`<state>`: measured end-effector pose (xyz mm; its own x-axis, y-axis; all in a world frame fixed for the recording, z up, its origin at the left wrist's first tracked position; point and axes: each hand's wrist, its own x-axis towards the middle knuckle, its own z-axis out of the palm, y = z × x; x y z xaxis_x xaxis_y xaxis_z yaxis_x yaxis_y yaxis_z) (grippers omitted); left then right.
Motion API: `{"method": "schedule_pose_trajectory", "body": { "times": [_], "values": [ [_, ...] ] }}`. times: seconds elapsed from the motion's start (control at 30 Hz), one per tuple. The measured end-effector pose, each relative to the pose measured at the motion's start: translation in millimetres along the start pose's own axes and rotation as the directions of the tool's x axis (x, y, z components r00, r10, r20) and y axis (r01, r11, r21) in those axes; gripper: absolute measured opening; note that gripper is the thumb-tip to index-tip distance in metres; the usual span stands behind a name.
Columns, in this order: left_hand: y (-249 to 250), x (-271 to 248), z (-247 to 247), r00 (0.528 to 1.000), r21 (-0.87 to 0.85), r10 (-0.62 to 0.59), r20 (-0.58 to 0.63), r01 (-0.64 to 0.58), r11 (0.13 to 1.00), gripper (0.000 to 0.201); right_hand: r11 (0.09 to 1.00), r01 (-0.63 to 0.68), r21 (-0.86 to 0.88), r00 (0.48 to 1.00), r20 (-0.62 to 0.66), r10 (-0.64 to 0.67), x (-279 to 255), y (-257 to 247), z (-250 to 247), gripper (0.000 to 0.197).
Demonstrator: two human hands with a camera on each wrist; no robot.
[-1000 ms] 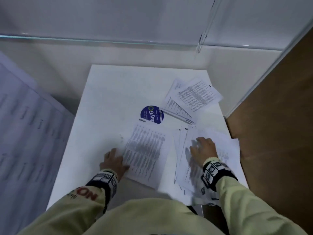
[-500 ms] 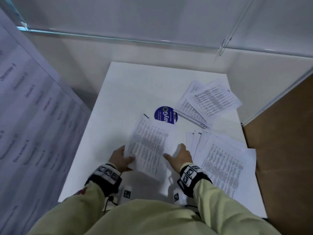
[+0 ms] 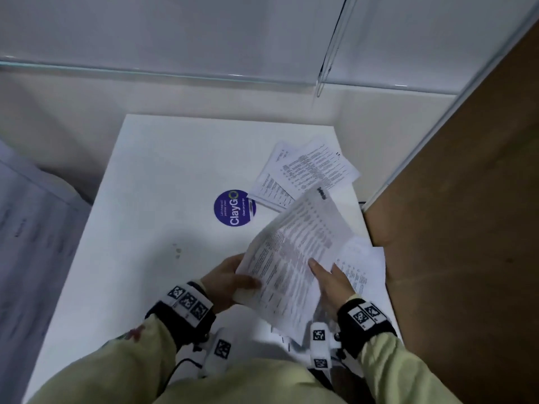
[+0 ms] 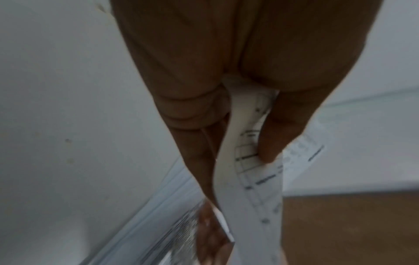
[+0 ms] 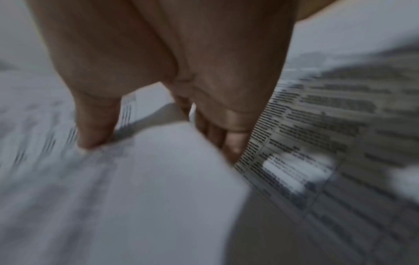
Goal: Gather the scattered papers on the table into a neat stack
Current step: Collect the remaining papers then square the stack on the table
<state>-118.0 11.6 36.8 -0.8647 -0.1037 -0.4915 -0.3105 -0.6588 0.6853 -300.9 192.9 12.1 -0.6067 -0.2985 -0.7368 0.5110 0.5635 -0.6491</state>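
Printed sheet (image 3: 294,258) lifted over near right of white table (image 3: 163,176).
Pinched by left hand (image 3: 226,282); right hand (image 3: 332,282) flat against it, seemingly. Round sticker (image 3: 234,207) reading "ClayGO"; more papers (image 3: 306,170) far right.

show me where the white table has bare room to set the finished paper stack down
The white table is bare across its left half, left of the round purple sticker, and along the far edge. The right side is crowded: far printed sheets, near printed sheets.
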Motion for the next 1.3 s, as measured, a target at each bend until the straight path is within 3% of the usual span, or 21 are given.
{"method": "schedule_pose_trajectory", "body": {
  "times": [0.07, 0.17, 0.23, 0.3, 0.37, 0.47, 0.53, 0.6, 0.73, 0.8, 0.87, 0.97, 1.13, 1.23, 1.3],
  "values": [
    [-8, 14, 7, 0.993, 0.228, -0.082, -0.085, 0.099, 0.969, 0.051, 0.998, -0.027, 0.056, 0.998, -0.061, 0.031, 8, 2, -14, 0.126],
    [-17, 30, 1, 0.942, 0.610, -0.132, -0.310, 0.304, 0.732, 0.064, 0.992, -0.048, -0.114, 0.968, -0.252, 0.018, 17, 1, -37, 0.093],
    [-19, 34, -9, 0.880, 0.747, -0.034, -0.473, 0.421, 0.514, 0.067, 0.960, -0.092, -0.265, 0.949, -0.314, 0.004, 21, 0, -50, 0.089],
    [-18, 35, -22, 0.826, 0.804, 0.087, -0.556, 0.509, 0.308, 0.064, 0.896, -0.147, -0.418, 0.932, -0.362, -0.016, 19, -7, -58, 0.088],
    [-15, 33, -37, 0.775, 0.787, 0.150, -0.614, 0.586, 0.192, 0.066, 0.844, -0.143, -0.517, 0.901, -0.421, -0.105, 22, -15, -61, 0.086],
    [-12, 26, -65, 0.714, 0.730, 0.152, -0.683, 0.665, 0.158, 0.076, 0.729, -0.001, -0.685, 0.880, -0.347, -0.325, 28, -40, -46, 0.075],
    [-12, 21, -79, 0.719, 0.736, 0.154, -0.677, 0.667, 0.117, 0.083, 0.576, 0.053, -0.816, 0.895, -0.217, -0.390, 45, -56, -33, 0.058],
    [-11, 18, -83, 0.745, 0.758, 0.146, -0.651, 0.648, 0.078, 0.087, 0.439, 0.154, -0.885, 0.909, -0.047, -0.414, 64, -74, -18, 0.054],
    [-17, 16, -81, 0.736, 0.753, 0.160, -0.657, 0.650, 0.104, 0.086, 0.167, 0.288, -0.943, 0.868, 0.183, -0.462, 96, -117, 26, 0.075],
    [-24, 16, -79, 0.719, 0.740, 0.177, -0.672, 0.663, 0.116, 0.085, 0.066, 0.258, -0.964, 0.881, 0.206, -0.427, 112, -129, 49, 0.078],
    [-31, 14, -77, 0.716, 0.739, 0.189, -0.672, 0.663, 0.115, 0.084, -0.010, 0.188, -0.982, 0.888, 0.174, -0.426, 126, -131, 68, 0.067],
    [-34, 10, -76, 0.727, 0.755, 0.207, -0.654, 0.645, 0.118, 0.081, 0.021, 0.142, -0.990, 0.871, 0.115, -0.477, 138, -128, 83, 0.039],
    [-19, 11, -77, 0.727, 0.756, 0.207, -0.655, 0.629, 0.182, 0.069, -0.048, 0.284, -0.958, 0.871, 0.279, -0.405, 138, -151, 87, 0.030],
    [0, 14, -74, 0.674, 0.719, 0.259, -0.692, 0.609, 0.335, 0.056, -0.074, 0.396, -0.915, 0.801, 0.383, -0.461, 127, -151, 89, 0.050],
    [17, 14, -78, 0.632, 0.618, 0.212, -0.746, 0.536, 0.575, 0.055, -0.065, 0.488, -0.870, 0.707, 0.438, -0.556, 109, -139, 94, 0.061]
  ]
}}
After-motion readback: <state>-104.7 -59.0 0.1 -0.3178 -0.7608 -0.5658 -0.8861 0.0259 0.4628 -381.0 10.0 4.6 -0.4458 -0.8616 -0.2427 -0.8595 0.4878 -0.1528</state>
